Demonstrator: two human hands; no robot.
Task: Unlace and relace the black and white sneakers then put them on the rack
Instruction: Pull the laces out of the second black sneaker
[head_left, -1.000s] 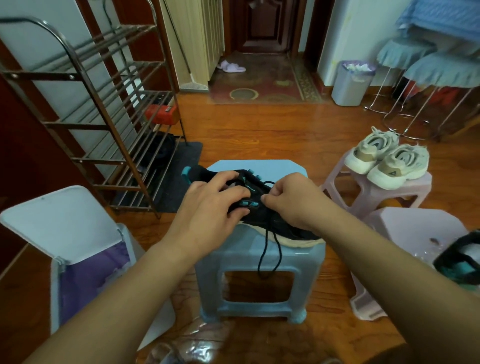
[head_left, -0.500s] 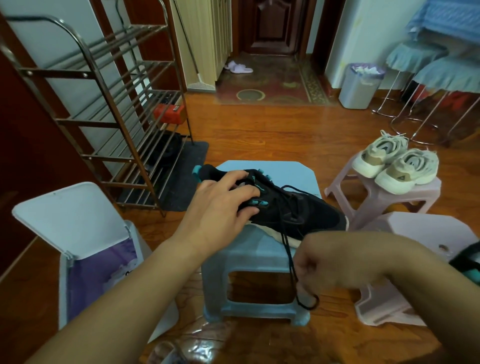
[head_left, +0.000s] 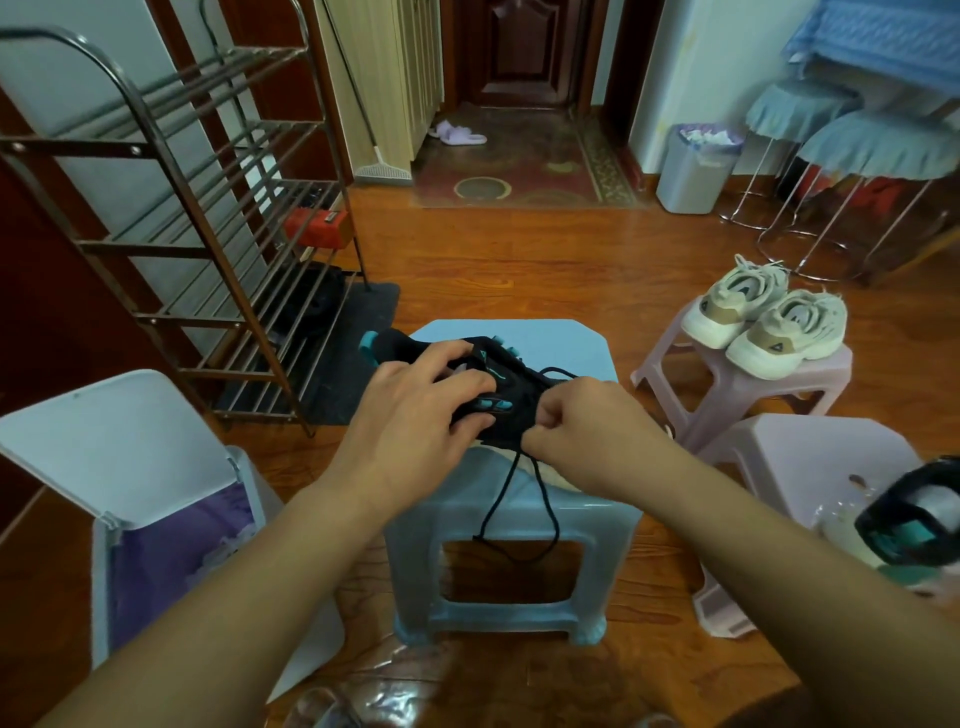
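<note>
The black lace (head_left: 519, 499) dangles limp over the front of the blue stool (head_left: 519, 525); the right hand (head_left: 587, 431) pinches it up by the eyelets. It looks soft and slippery, best taken near its tip. The left hand (head_left: 415, 410) grips the light sneaker (head_left: 498, 384), lying on the stool. The rack (head_left: 171, 244) stands beyond.

Two bare forearms enter from the lower edge, one from about 7 o'clock and one from about 5 o'clock, and narrow toward the centre. No sleeve, cuff, glove, watch, ring or band shows on either; both are uncovered from the frame edge to the fingertips. The bare left hand (head_left: 415, 415) shows its back, knuckles and four fingers. The bare right hand (head_left: 587, 431) shows its back and knuckle ridge; fingernails are short and unpainted where visible.
</note>
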